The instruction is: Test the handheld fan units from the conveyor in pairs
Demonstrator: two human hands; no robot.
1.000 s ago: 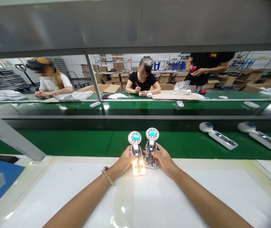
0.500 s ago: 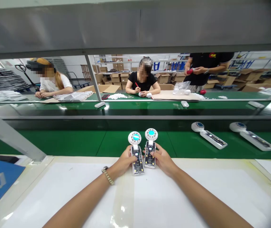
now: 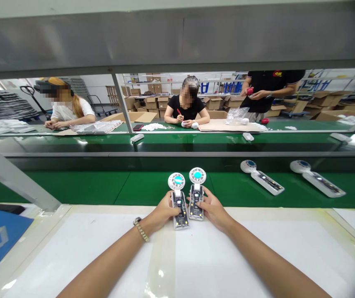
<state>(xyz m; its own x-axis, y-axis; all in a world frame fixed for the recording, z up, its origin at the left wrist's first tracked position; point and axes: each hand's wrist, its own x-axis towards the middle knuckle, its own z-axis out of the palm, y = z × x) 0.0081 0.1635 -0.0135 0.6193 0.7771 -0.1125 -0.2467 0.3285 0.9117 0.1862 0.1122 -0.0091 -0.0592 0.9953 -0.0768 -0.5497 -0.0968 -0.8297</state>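
My left hand (image 3: 163, 212) is wrapped round a small white handheld fan (image 3: 182, 209), its thumb lying on the dark, see-through front of the handle. A second handheld fan (image 3: 196, 193) of the same kind is in my right hand (image 3: 215, 210), with the thumb across its front. Both fans stand side by side, round heads up, with bright turquoise centres facing me. A small light shows on each handle. The fingers behind the handles are mostly hidden.
Two more fans lie on the green conveyor belt (image 3: 152, 182) to the right, one here (image 3: 268, 182). A white worktop (image 3: 102, 248) is under my forearms. A blue folder (image 3: 0, 244) lies left. A metal shelf (image 3: 177, 37) hangs overhead. Three co-workers are across the line.
The two fans on the near belt have shifted left. Small white pieces on the far belt have moved right. Both hands keep their fans almost in place.
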